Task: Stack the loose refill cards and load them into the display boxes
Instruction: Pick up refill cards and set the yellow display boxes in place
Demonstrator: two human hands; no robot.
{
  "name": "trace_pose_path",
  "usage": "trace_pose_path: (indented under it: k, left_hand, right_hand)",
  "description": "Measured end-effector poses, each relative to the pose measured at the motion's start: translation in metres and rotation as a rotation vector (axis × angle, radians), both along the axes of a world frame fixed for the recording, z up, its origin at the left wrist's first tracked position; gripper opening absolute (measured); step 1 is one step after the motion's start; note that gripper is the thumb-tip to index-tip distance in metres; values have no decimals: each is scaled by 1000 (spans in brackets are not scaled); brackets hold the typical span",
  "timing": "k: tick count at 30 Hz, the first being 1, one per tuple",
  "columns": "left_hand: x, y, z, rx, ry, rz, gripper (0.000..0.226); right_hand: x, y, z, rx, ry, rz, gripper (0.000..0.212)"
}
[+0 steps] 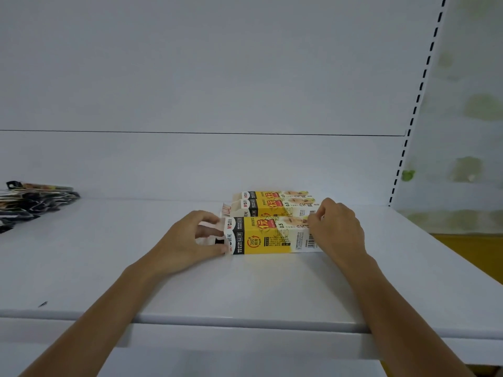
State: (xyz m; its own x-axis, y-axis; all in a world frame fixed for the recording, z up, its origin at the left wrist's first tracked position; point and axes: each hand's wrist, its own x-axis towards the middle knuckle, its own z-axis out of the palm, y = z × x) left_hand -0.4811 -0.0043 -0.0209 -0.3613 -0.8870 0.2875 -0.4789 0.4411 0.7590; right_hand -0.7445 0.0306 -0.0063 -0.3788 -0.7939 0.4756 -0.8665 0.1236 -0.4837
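- Shelf (245, 319) white, both forearms reaching over its front edge.
- Front display box (266, 235) lies on its side mid-shelf, long axis left-right, open mouth pointing left, barcode end right.
- Left hand (185, 240) at the mouth, fingers and thumb curled round refill cards (211, 235) sticking out of it.
- Right hand (337, 229) grips the box's right end, fingers curled over the top edge.
- Second box (272, 206) and third box (272, 194) just behind, parallel, same heading.
- Loose card pile (30, 202) far left, well apart.
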Motion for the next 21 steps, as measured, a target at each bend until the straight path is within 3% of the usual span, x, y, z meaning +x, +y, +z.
trace_pose_path:
  k: [8, 15, 19, 21]
  left_hand:
    - [-6, 0, 4, 48, -50, -18, 64]
    - [-5, 0, 2, 14, -36, -69, 36]
    - [-12, 0, 1, 3, -108, -41, 45]
    - [-10, 1, 1, -76, -212, 19, 67]
  right_hand:
    - [3, -2, 0, 27, 22, 39, 20]
    - [2, -5, 0, 18, -134, 91, 26]
    - [-1, -1, 3, 89, -192, 11, 25]
    - [0, -1, 2, 112, -173, -37, 26]
